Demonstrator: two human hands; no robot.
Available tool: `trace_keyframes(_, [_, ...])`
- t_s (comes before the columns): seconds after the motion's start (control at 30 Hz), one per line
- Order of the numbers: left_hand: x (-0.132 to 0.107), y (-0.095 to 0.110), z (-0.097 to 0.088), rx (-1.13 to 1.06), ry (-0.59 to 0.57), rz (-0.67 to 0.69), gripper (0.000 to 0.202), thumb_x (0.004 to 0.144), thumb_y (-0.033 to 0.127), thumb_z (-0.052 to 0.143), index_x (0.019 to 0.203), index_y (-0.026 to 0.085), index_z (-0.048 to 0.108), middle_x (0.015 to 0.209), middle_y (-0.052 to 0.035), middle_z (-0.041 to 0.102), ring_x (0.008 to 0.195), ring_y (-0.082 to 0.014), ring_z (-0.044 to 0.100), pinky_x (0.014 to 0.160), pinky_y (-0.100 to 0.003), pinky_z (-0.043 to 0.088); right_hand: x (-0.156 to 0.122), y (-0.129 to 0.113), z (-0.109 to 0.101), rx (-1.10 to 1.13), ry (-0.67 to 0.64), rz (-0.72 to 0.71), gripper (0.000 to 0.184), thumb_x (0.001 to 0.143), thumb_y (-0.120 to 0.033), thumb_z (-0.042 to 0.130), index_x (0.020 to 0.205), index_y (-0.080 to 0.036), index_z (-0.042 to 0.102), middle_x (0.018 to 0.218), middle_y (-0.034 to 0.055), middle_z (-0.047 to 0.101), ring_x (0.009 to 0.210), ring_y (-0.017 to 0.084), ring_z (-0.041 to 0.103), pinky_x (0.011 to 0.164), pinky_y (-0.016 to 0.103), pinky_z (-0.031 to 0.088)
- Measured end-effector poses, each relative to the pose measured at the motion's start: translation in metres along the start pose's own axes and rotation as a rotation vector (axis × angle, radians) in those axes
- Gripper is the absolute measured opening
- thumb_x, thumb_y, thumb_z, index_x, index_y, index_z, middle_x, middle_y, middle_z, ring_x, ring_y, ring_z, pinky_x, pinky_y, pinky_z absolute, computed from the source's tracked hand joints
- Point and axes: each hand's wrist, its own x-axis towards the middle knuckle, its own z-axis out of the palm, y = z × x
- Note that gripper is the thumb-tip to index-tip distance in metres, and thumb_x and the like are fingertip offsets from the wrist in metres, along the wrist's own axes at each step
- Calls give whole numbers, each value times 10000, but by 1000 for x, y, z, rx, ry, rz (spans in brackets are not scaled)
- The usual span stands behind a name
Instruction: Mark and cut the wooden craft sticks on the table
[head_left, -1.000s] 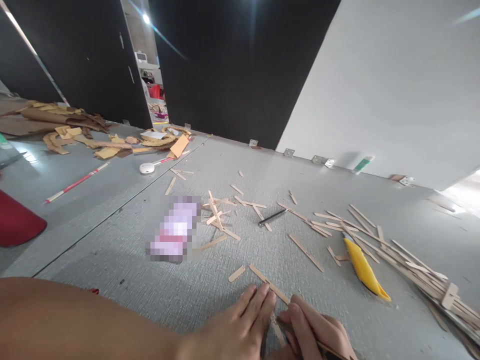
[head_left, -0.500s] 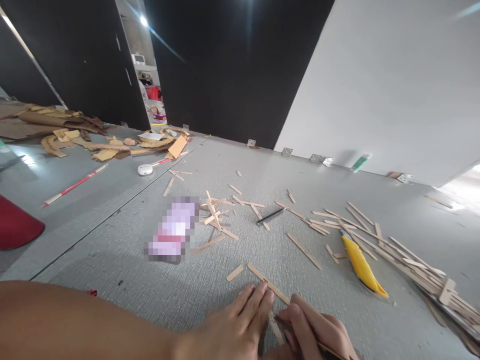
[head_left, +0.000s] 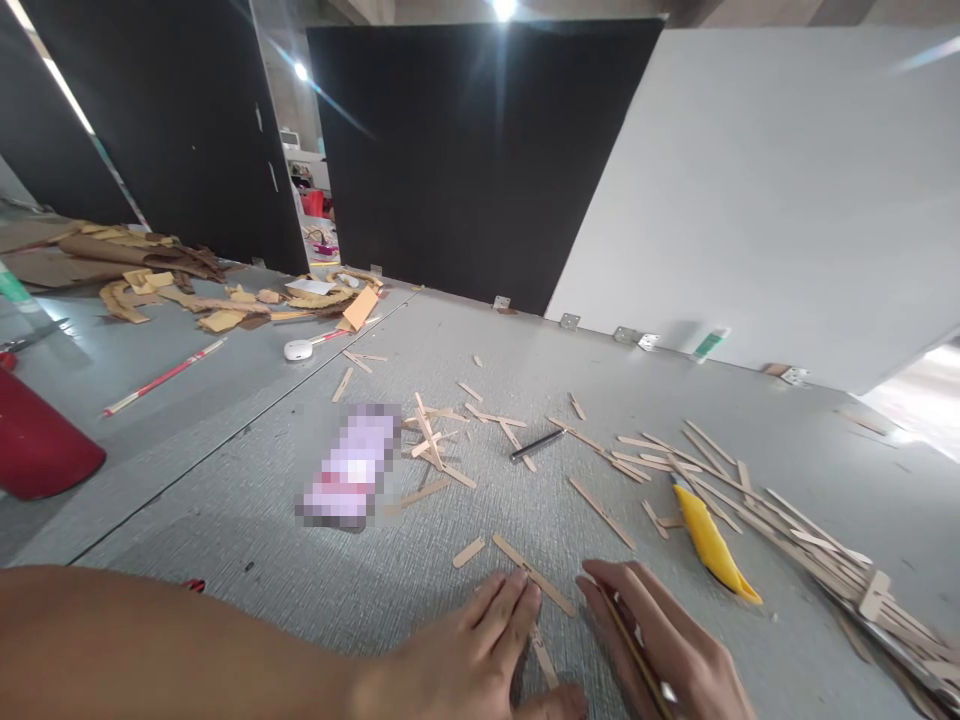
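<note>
My left hand (head_left: 480, 640) lies flat with its fingers stretched out, the fingertips touching a wooden craft stick (head_left: 551, 588) that has small notches cut in it. Beneath that hand and beside its thumb, a second craft stick (head_left: 544, 660) is partly covered. To the right, my right hand (head_left: 664, 635) is closed around a slim, gold-brown, pen-like tool (head_left: 636, 650); its tip is hidden, so I cannot tell its exact kind. A short piece of craft stick (head_left: 469, 552) lies just beyond my left fingertips.
A blurred-out phone (head_left: 352, 470) lies ahead, near loose sticks (head_left: 431, 440) and a black pen (head_left: 538, 444). At right are a yellow-wrapped tool (head_left: 712, 545) and a long pile of sticks (head_left: 810, 545). A red object (head_left: 45, 440) stands left; cardboard scraps (head_left: 232, 305) lie behind.
My right hand has drawn away to the right from the notched stick, still holding the slim tool. My left hand stays in place. The camera view has tilted up slightly.
</note>
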Motion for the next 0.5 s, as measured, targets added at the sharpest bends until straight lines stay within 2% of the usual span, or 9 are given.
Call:
trace_keyframes(0.07, [1, -1, -2, 19, 2, 9, 594, 1077, 451, 493, 1624, 264, 352, 1505, -137, 579, 1396, -286, 559, 1126, -390, 481, -3, 13, 0, -132, -23, -70, 336, 1015, -169, 425, 1304, -245, 579, 1186, 116, 659, 967, 221, 745, 761, 266, 618])
trace_keyframes(0.13, [2, -1, -4, 38, 7, 21, 582, 1086, 449, 470, 1616, 231, 370, 1483, -154, 596, 1397, -280, 558, 1120, -376, 483, -5, 23, 3, -219, -31, -69, 375, 1000, -133, 405, 1316, -258, 564, 1226, 116, 650, 988, 222, 746, 760, 277, 629])
trace_keyframes(0.27, [4, -1, -7, 55, 17, 36, 580, 1086, 441, 474, 1605, 197, 387, 1459, -171, 612, 1380, -274, 575, 1124, -366, 472, -10, 27, 9, -263, -86, -56, 449, 990, -105, 382, 1388, -266, 513, 1333, 119, 618, 1128, 235, 705, 873, 326, 625])
trace_keyframes(0.5, [3, -1, -3, 68, 18, 23, 562, 1087, 463, 455, 1596, 229, 404, 1461, -148, 616, 1384, -279, 571, 1118, -375, 479, -4, 24, 9, -268, -80, -78, 458, 984, -98, 391, 1382, -256, 551, 1268, 115, 667, 1108, 244, 715, 813, 320, 650])
